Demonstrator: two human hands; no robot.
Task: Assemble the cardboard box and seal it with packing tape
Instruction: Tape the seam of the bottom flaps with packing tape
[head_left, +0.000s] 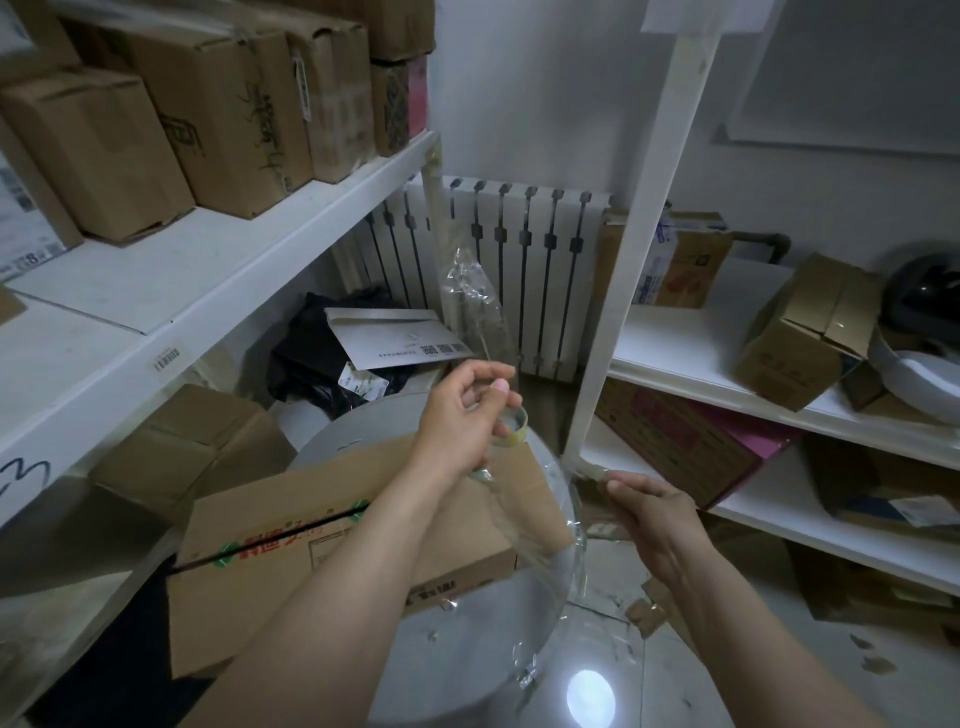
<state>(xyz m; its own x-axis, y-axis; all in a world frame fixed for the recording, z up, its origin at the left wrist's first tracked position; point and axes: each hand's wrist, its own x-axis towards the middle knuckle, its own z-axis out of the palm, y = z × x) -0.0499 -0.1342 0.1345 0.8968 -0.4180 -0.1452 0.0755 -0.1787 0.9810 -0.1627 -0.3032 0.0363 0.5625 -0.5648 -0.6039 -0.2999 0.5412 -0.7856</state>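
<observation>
My left hand (462, 415) is curled round the nearly spent tape roll (515, 423), thumb and fingers clamped on its core, just above the far right corner of the cardboard box (337, 545). My right hand (654, 519) pinches the free end of the clear tape strip (574, 551) — it sags between my hands in a long loop over the round grey table (457, 649). The box lies toward the table's far left edge, a dark open slit along its top seam
</observation>
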